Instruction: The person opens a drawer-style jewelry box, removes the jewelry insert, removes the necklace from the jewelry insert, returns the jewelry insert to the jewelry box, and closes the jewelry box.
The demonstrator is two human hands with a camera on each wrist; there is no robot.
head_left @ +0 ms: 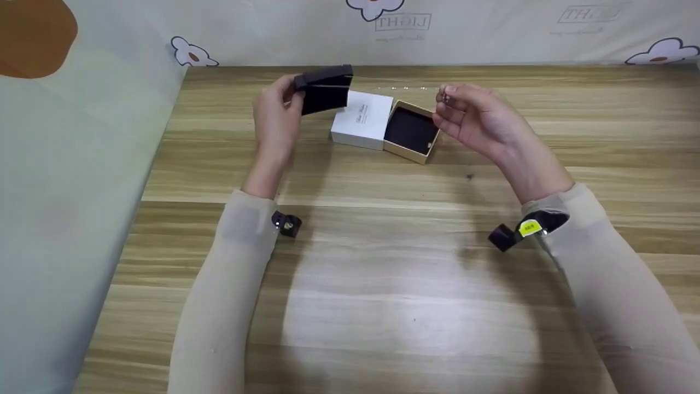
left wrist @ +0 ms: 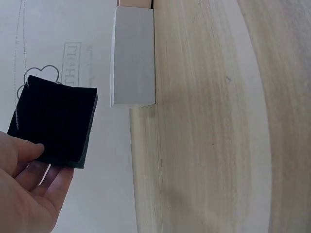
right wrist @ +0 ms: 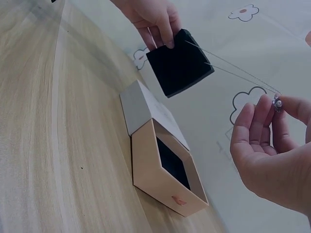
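My left hand (head_left: 276, 120) pinches a black square padded insert (head_left: 325, 99) between thumb and fingers, tilted and raised above the table. In the right wrist view, a thin necklace chain (right wrist: 238, 69) stretches in two strands from the insert to my right hand (right wrist: 272, 155). There, thumb and fingertips pinch the necklace's small pendant (right wrist: 278, 103), which carries a pale bead. Below and between the hands stands an open tan box (head_left: 404, 151) with a black interior. A white lid (head_left: 358, 128) with small printing lies against the box's left side.
The wooden table (head_left: 350, 230) runs back to a wall covering (head_left: 492, 33) with flower prints. Another pale covering (head_left: 71, 180) hangs along the left edge. Each sleeve bears a wrist camera, such as the right one (head_left: 503, 237).
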